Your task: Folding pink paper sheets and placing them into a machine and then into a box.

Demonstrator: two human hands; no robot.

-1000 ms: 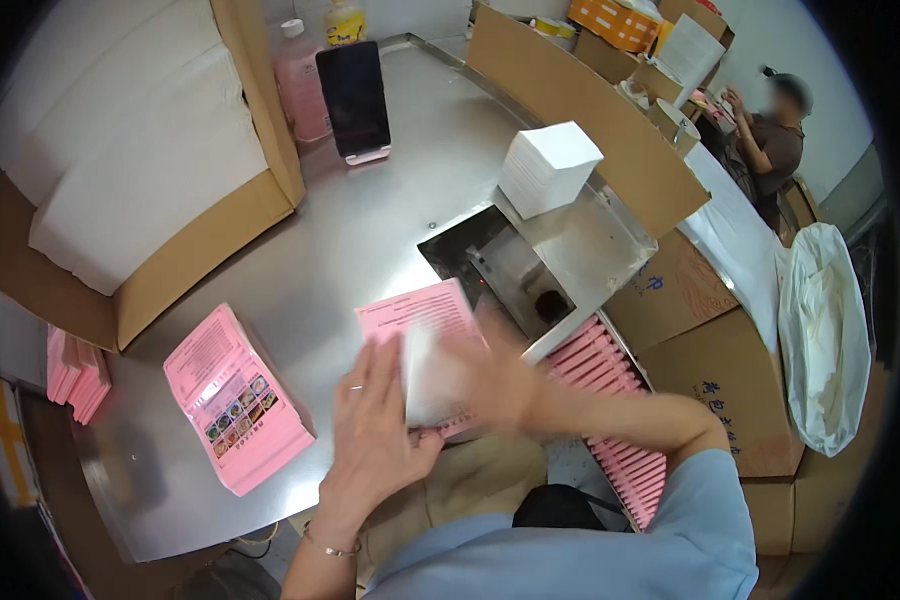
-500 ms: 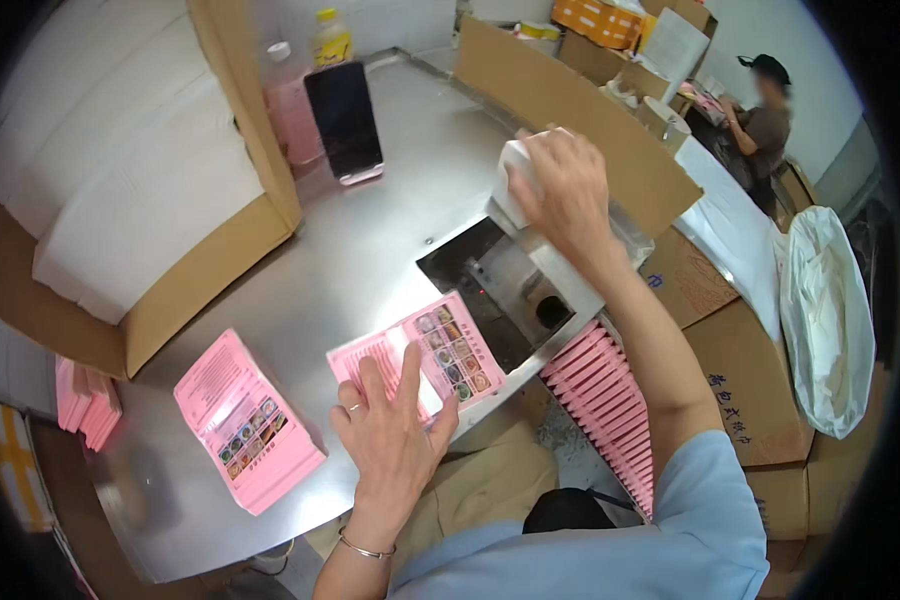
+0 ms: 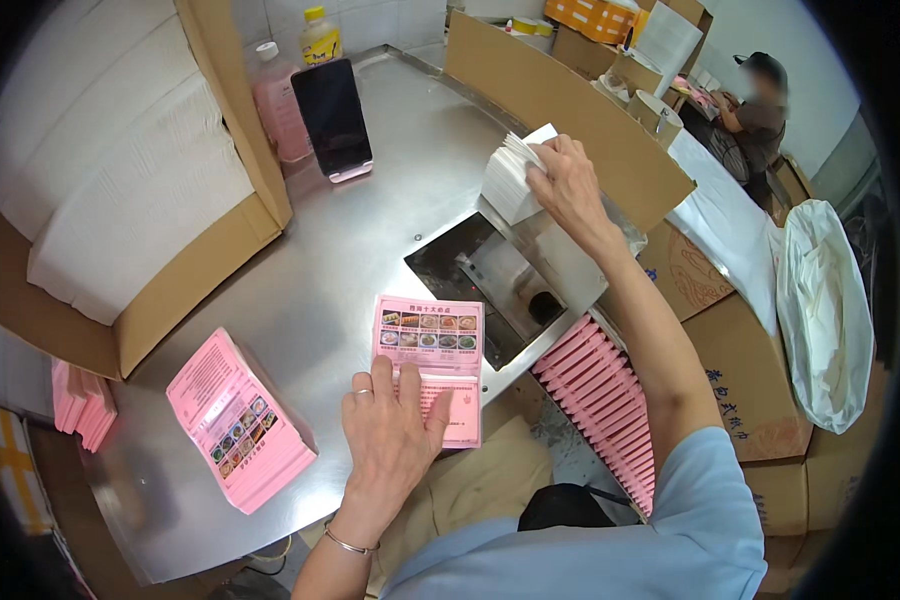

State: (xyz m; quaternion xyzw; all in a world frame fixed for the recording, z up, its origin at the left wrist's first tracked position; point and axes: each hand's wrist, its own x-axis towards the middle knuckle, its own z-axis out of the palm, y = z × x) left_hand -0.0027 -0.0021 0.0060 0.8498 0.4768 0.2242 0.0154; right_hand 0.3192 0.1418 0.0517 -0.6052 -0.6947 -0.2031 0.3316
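Observation:
My left hand (image 3: 385, 430) lies with its fingers stretched flat over a pink printed packet (image 3: 432, 335) at the table's front edge. The packet has rows of small food photos on its upper half and text below, partly covered by my fingers. My right hand (image 3: 570, 190) is closed on the upper right of a stack of white folded paper (image 3: 510, 180), its fingertips pinching several sheets. The stack stands on the far side of a dark rectangular opening (image 3: 490, 290) in the metal table.
A thick pile of pink packets (image 3: 240, 420) lies left on the metal table (image 3: 360, 240). A carton of white paper stacks (image 3: 200, 260), a phone on a stand (image 3: 332, 120) and two bottles stand behind. Pink packets fill a row (image 3: 595, 410) below right, beside cartons (image 3: 740, 400). Another person sits far right.
The pink packet has turned counter-clockwise, bringing its photos to the top. My left hand has shifted slightly left and nearer me. Under my right hand, the stack's sheets now show fanned at the top.

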